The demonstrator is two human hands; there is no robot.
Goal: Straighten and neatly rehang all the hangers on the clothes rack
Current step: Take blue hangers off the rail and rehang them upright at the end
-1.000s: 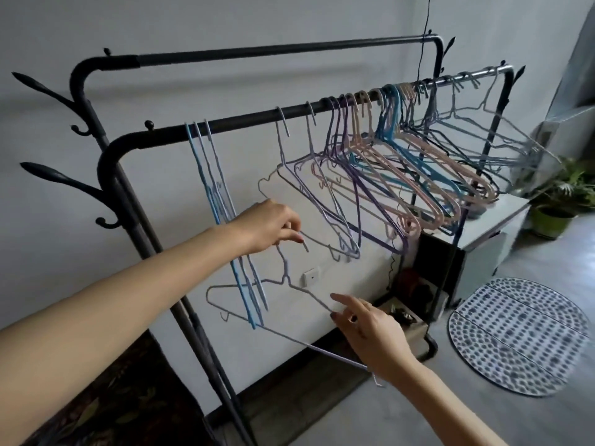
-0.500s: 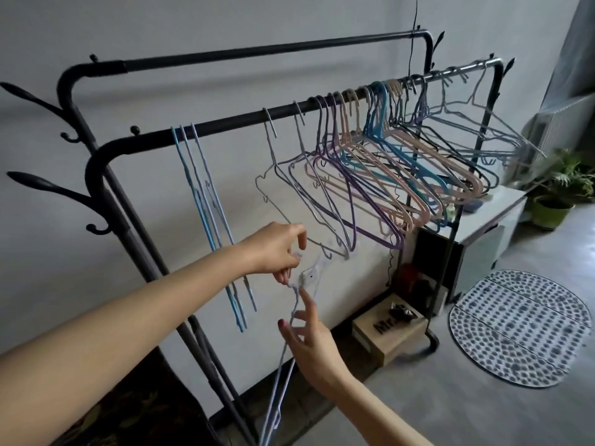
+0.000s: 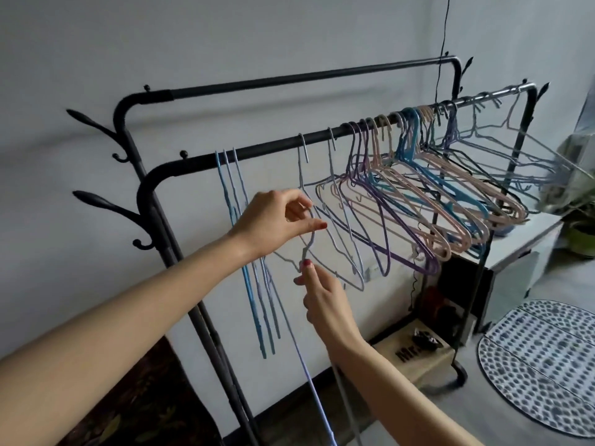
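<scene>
Both hands pinch one thin lavender wire hanger below the black tubular rack rail: left hand on its hook, right hand at the twisted neck.

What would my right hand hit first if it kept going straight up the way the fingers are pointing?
Probably the left hand, which sits just above the right hand and pinches the same wire hanger. Past that comes the front rail. Depth is hard to judge here.

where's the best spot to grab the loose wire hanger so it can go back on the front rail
Grip the twisted neck just below the hook, coming from the open near side. On the loose wire hanger the hook curves up by the left hand and the right hand pinches the neck; holding there keeps the hook free to catch the front rail.
</scene>
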